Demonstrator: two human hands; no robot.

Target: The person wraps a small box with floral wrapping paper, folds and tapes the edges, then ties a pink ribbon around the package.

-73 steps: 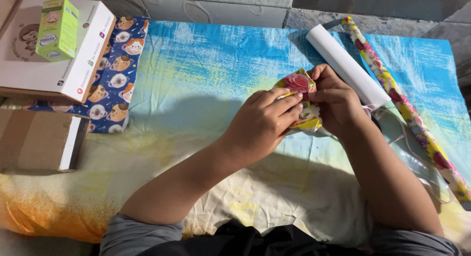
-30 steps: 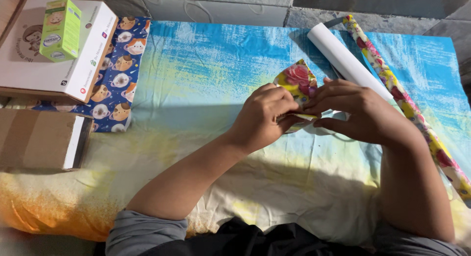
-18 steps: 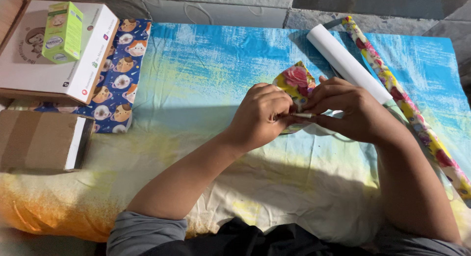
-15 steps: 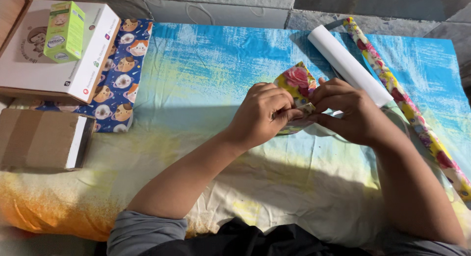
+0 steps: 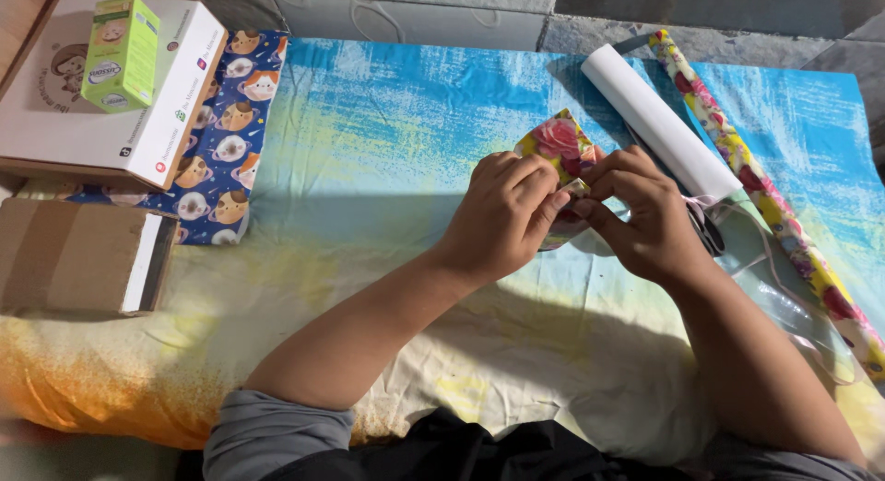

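Left hand and right hand both pinched narrow on small floral-wrapped parcel, fingertips meeting at folded flap. Parcel mid-cloth, just in front of white paper roll. Likely light; paper thin, creases and tears easily, glossy so probably slippery; best gripped at folded edges. Pointed flap aims away from person; long axis cannot tell, mostly hidden. Floral roll right; boxes far left on blue-yellow cloth.

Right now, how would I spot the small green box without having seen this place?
Start at the blue and yellow cloth, then go to its far left corner, where a large white flat box lies. The small green box stands on it, the only green thing, unlike the brown cardboard box nearer the person.
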